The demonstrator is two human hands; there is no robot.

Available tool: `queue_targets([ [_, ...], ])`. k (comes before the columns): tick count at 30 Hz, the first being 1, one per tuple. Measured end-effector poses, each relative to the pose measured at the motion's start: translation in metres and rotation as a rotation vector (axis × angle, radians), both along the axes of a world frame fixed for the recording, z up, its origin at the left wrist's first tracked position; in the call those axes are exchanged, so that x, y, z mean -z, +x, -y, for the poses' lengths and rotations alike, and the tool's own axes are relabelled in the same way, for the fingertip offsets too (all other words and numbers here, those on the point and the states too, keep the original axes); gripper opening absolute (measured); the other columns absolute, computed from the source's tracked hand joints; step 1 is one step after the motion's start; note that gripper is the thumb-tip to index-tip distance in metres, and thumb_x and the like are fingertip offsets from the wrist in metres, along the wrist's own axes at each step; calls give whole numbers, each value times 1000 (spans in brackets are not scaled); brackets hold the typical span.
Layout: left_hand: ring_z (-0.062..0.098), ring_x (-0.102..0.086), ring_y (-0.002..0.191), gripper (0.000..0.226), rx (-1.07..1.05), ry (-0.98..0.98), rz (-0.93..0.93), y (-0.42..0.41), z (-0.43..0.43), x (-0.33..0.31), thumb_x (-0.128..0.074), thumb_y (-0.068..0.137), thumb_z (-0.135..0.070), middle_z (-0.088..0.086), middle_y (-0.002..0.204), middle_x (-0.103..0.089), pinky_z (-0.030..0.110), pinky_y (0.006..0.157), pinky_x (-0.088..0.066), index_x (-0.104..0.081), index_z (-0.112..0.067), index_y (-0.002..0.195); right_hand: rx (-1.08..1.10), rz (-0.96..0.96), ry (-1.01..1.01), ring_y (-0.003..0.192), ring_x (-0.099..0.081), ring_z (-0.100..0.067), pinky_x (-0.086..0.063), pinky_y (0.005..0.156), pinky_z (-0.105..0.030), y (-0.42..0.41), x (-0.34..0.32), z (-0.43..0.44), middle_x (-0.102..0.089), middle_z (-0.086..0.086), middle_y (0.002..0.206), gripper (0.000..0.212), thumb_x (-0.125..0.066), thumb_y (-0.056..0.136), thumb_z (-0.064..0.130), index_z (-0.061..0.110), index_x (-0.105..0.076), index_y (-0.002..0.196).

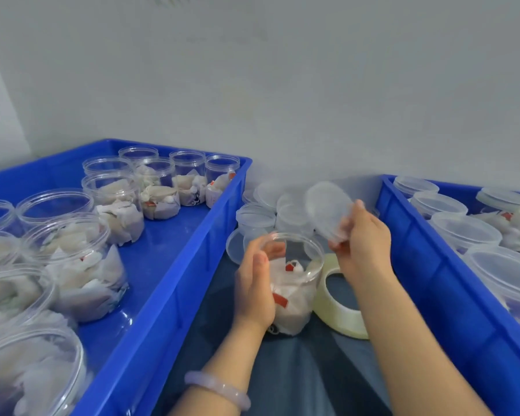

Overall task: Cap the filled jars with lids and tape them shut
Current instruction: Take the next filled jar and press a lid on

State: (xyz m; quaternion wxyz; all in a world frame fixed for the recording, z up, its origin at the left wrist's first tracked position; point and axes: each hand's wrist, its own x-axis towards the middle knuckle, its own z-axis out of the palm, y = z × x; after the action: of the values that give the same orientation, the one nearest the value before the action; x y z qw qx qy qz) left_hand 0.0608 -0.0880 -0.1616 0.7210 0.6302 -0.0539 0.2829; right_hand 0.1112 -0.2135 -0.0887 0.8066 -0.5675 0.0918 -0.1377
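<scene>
Jar (294,291) sits on dark cloth (297,370) between crates (168,280).

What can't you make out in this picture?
Head view:
- Jar: its left wall, covered by the left hand.
- Lid: its lower rim, behind fingers of the right hand.
- Tape roll: its right side, behind the right forearm.
- Red tags in the jar: print too small and blurred.
- Nearest tray jars: cut off by the left edge.
</scene>
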Motion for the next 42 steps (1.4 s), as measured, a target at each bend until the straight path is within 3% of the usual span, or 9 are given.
queue_targets([
  [6,14,-62,110,59,34,-37,-57,1,5,0,-30,81,-62,-2,113,-69,45,98,-48,-58,-25,117,-177,-110,-475,57,-47,-9,-40,56,-24,-25,-11,-12,-54,5,61,19,-56,91,19,18,-66,75],
  [9,16,-62,109,63,7,-50,-71,1,5,1,-30,80,-63,1,113,-68,49,98,-47,-60,-22,118,-187,-36,-700,69,-56,-9,-48,70,-20,-28,-10,-12,-65,-3,85,19,-52,92,15,7,-68,98],
  [12,20,-62,111,65,35,-91,-90,2,6,1,-31,79,-66,4,113,-69,51,99,-46,-62,-23,116,-230,170,-869,70,-51,3,-37,60,-6,-40,-8,-18,-64,1,110,36,-41,92,2,16,-65,114],
  [14,21,-63,110,64,65,-139,-102,2,5,2,-31,79,-69,4,111,-70,49,99,-46,-64,-25,112,-301,298,-949,99,-54,1,-38,85,-5,-46,-8,-21,-59,2,126,42,-42,90,-2,18,-63,121],
  [16,15,-65,106,65,59,-117,-118,2,4,4,-30,84,-67,0,108,-72,43,94,-50,-66,-21,113,-363,371,-1129,126,-43,-7,-28,101,-13,-53,-6,-23,-51,7,138,35,-54,93,27,22,-61,126],
  [19,12,-66,104,48,46,-101,-124,4,4,4,-31,99,-48,-3,106,-72,42,90,-53,-65,-17,114,-373,376,-1347,131,-38,-10,-28,103,-22,-58,-4,-23,-46,11,143,80,-50,67,78,32,-56,132],
  [26,17,-66,105,63,77,-115,-140,2,4,-2,-22,94,-56,2,106,-72,47,95,-50,-65,-14,113,-280,450,-1299,112,-53,-14,-41,95,-28,-55,-3,-27,-58,13,126,52,-70,74,58,33,-66,119],
  [33,-13,-62,87,48,48,-90,-141,-1,2,-4,-17,104,-33,-27,86,-70,3,72,-43,-64,-28,96,-421,470,-1253,114,-54,-14,-43,98,-39,-48,-8,-21,-59,16,123,49,-79,70,36,33,-68,117],
  [42,-9,-65,84,59,13,-103,-145,0,3,-2,-20,105,-30,-23,84,-72,6,68,-45,-73,-38,81,-429,444,-1328,112,-52,-7,-42,99,-32,-48,-9,-22,-57,23,121,48,-75,68,42,40,-66,115],
])
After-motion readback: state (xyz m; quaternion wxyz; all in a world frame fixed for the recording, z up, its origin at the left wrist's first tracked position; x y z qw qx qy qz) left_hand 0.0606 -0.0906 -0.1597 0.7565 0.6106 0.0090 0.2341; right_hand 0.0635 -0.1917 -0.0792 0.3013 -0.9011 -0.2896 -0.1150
